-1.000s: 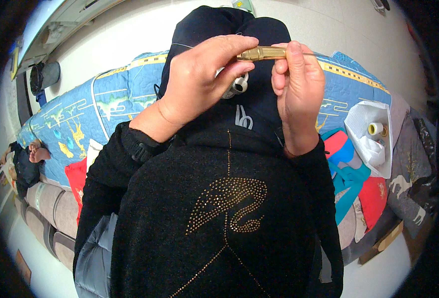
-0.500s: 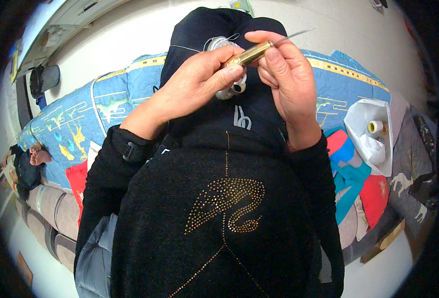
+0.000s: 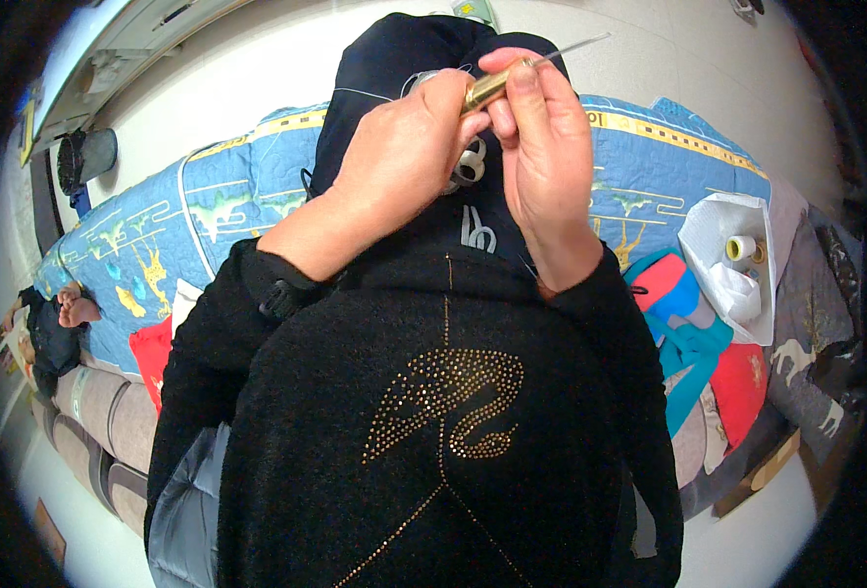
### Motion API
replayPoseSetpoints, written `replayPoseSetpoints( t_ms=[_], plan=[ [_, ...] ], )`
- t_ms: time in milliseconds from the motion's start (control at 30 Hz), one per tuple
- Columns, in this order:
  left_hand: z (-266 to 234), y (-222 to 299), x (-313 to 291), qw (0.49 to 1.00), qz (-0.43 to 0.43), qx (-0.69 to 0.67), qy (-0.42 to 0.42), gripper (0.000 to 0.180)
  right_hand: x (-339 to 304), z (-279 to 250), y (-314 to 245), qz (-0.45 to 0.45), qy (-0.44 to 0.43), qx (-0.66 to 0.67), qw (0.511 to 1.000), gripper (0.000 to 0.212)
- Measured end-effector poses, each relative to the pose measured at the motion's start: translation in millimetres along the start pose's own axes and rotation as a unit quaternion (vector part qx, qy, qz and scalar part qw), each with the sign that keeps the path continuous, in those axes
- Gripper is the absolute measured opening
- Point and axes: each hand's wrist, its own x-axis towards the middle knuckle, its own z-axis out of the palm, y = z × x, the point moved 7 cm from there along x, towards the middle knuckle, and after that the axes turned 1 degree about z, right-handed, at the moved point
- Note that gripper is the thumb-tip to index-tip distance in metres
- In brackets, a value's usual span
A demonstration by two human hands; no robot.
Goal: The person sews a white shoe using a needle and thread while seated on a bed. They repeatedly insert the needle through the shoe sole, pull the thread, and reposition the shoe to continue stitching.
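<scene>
A brass-coloured awl [image 3: 489, 89] with a thin straight shaft is held above my lap, its tip pointing up to the right. My left hand [image 3: 402, 137] is closed around the rear end of the handle. The fingers of my right hand [image 3: 551, 132] pinch the front end, where the shaft comes out. Behind my left hand lies a grey-white rounded thing [image 3: 470, 163] on my dark trousers, partly hidden; I cannot make out its kind. Pale thread [image 3: 360, 93] runs across the trouser leg towards it.
I sit on a sofa with a blue patterned cover [image 3: 227, 191]. To the right, a white open container [image 3: 693, 235] holds small spools, beside teal cloth [image 3: 693, 358] and a red cushion [image 3: 744, 392]. At far left another person's bare foot [image 3: 78, 308] shows. A dark bin [image 3: 100, 152] stands on the floor.
Both hands and the awl have shifted slightly away from my body. My right hand has also moved left, closer to my left hand, which now covers more of the handle and the grey-white thing.
</scene>
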Motion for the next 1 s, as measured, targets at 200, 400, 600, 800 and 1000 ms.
replayPoseSetpoints(
  t_ms=[200,400,600,800,1000],
  plan=[
    [13,-16,6,0.996,-0.022,-0.074,-0.048,0.034,7,-6,16,0.004,0.001,-0.001,1.0,0.025],
    [5,-86,5,0.995,-0.092,0.001,-0.031,0.032,15,-75,28,0.059,0.113,0.111,0.986,0.028],
    [46,-106,20,0.995,-0.026,0.081,-0.048,0.034,4,-90,65,0.17,0.095,-0.088,0.977,0.029],
    [58,-115,23,0.986,-0.107,-0.025,-0.122,0.032,-2,-75,88,0.224,0.019,-0.287,0.931,0.035],
    [47,-123,-3,0.956,-0.165,-0.225,-0.085,0.029,-5,-54,85,0.157,-0.073,-0.331,0.927,0.045]
  ],
)
